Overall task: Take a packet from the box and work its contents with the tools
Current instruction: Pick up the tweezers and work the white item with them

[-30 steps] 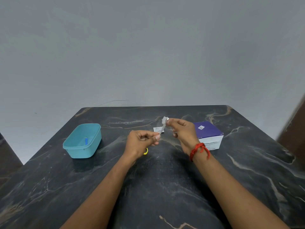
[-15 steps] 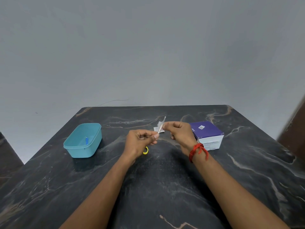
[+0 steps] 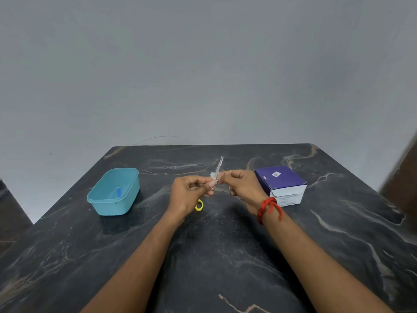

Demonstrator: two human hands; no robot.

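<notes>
One thin, silvery packet point(image 3: 218, 169) is pinched by the left hand point(image 3: 187, 193) and the right hand point(image 3: 241, 186) above the worktop point(image 3: 225, 256).
Both grips are closed on the flat strip's lower end, its tip tilted up; the purple-and-white cardboard box point(image 3: 281, 184) is set on the dark veined marble at right, a rounded teal plastic tub point(image 3: 112, 192) at left.

2 hands are showing at the centre of the frame, the left hand point(image 3: 189, 193) and the right hand point(image 3: 242, 188), together pinching 1 thin silvery packet point(image 3: 218, 168). 1 purple-and-white box point(image 3: 281, 184) is sitting at centre right. 1 teal tub point(image 3: 112, 206) is sitting at centre left, holding 1 small blue item point(image 3: 119, 192). 1 yellow loop point(image 3: 199, 205) is lying below the left hand. 1 red thread point(image 3: 269, 208) is circling the right wrist.
</notes>
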